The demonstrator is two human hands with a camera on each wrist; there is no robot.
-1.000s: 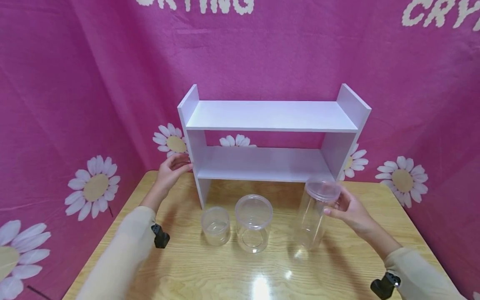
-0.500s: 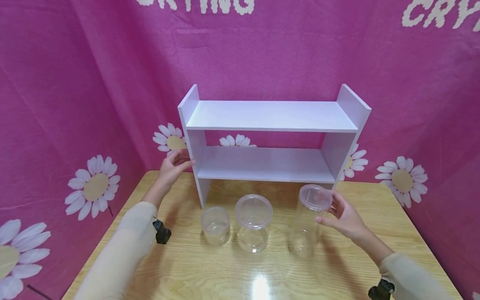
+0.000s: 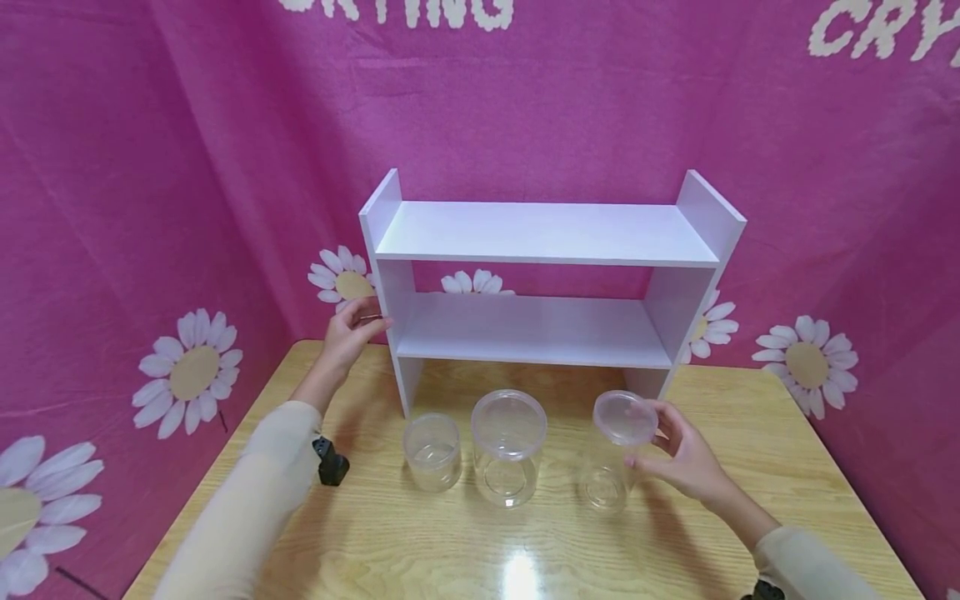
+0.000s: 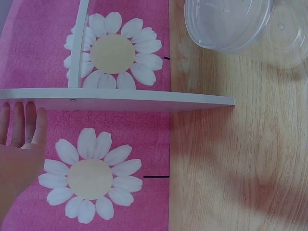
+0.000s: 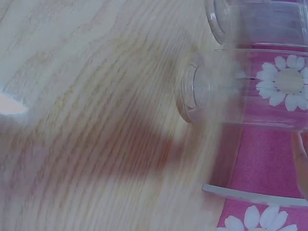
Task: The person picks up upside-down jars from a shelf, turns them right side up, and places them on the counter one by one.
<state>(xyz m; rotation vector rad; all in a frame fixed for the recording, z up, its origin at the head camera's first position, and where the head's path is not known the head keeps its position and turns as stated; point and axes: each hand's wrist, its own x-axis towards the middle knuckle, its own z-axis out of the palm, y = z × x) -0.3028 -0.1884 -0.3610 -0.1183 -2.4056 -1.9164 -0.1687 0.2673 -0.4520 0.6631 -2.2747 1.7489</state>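
Note:
My right hand (image 3: 686, 458) holds a tall clear plastic jar (image 3: 606, 479) from its right side, close below the pale lid (image 3: 625, 417). Thumb in front, fingers at the far side. In the right wrist view the jar (image 5: 250, 91) stands upright with its base at the wooden tabletop; only a bit of the hand (image 5: 301, 161) shows at the edge. At the far left, my left hand (image 3: 347, 337) rests its fingertips on the outer side panel of a white two-tier shelf (image 3: 532, 329). The left wrist view shows these fingers (image 4: 30, 122) straight against the panel (image 4: 144, 99).
Left of the tall jar stand a medium-wide clear jar (image 3: 508, 450) and a small clear jar (image 3: 432, 454), in a row before the shelf. A pink cloth (image 3: 525, 108) with white daisies hangs behind the wooden table (image 3: 420, 550) and along both sides.
My right hand has brought the tall jar left and toward me, into line with the other jars, and sits lower. The left hand has shifted slightly up along the shelf's side panel.

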